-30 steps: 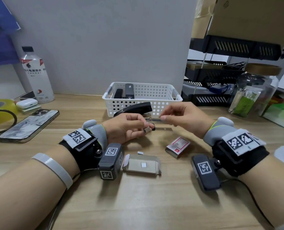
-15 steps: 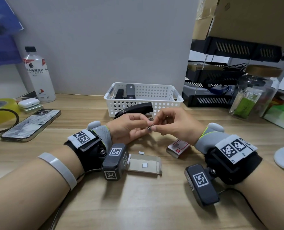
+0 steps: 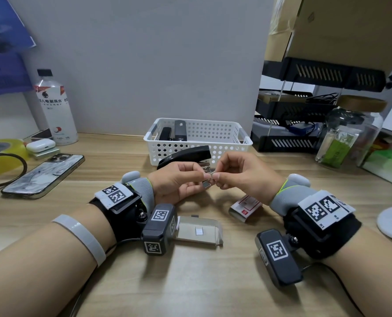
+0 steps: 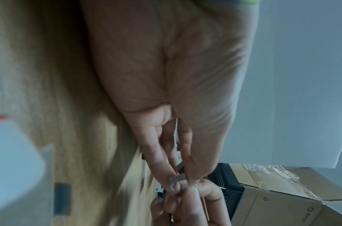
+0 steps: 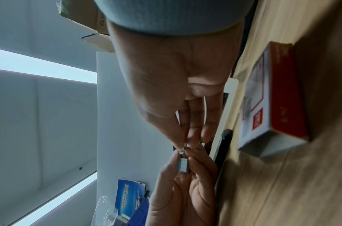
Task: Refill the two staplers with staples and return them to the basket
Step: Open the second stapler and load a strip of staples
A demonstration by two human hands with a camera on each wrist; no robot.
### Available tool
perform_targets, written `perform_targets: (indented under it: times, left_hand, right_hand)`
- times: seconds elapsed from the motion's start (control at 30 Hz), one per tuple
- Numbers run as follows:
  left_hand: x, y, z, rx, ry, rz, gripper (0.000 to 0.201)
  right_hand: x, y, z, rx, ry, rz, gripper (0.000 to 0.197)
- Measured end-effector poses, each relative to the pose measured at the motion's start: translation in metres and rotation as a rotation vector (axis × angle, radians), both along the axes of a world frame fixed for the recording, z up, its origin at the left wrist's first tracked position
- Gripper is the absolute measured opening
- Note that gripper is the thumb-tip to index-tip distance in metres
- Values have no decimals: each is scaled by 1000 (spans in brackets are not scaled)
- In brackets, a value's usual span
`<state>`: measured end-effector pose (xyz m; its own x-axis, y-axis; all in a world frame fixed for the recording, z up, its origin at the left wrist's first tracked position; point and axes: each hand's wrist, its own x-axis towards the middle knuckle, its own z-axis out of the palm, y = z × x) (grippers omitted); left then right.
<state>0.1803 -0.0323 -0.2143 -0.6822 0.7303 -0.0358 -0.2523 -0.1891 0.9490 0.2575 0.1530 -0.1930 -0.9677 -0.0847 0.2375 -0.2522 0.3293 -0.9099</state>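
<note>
A short grey strip of staples (image 3: 207,183) hangs between my two hands above the table. My left hand (image 3: 200,179) pinches it between thumb and fingers, and the left wrist view shows the strip (image 4: 176,181) at those fingertips. My right hand (image 3: 216,177) pinches the strip's near end (image 5: 182,163). Just behind the hands a black stapler (image 3: 185,154) stands with its top raised, its base hidden by them. A white perforated basket (image 3: 197,143) behind it holds another black stapler (image 3: 180,131) upright.
A red and white staple box (image 3: 245,208) lies under my right wrist, and its open inner tray (image 3: 198,229) lies nearer me. A phone (image 3: 43,176), earbud case and bottle (image 3: 55,108) stand at the left. Black trays and a glass jar (image 3: 348,131) stand at the right.
My right hand moved left from the stapler's front to meet my left hand, and both now pinch the staple strip. The left hand rose slightly.
</note>
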Motion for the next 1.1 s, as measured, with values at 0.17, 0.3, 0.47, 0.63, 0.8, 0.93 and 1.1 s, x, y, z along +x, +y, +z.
perform_targets:
  times: [0.17, 0.3, 0.47, 0.63, 0.8, 0.93, 1.1]
  left_hand:
    - [-1, 0, -1, -13, 14, -16, 16]
    - [-1, 0, -1, -3, 5, -14, 15]
    - [-1, 0, -1, 22, -8, -33, 13]
    - [-1, 1, -2, 36, -20, -27, 11]
    - [-1, 1, -2, 35, -23, -23, 9]
    - [-2, 1, -2, 29, -23, -32, 8]
    - [-3, 1, -2, 26, -30, -34, 8]
  right_hand:
    - [-1, 2, -1, 3, -1, 6, 15]
    - [-3, 6, -1, 28, -27, -3, 13]
    - [-5, 13, 1, 63, -30, -65, 9]
    - [-18, 40, 1, 58, 51, -306, 8]
    - [-22, 45, -9, 31, -51, -314, 14]
    - [-28, 48, -18, 36, -93, -304, 9]
    - [-30, 48, -23, 32, -84, -305, 7]
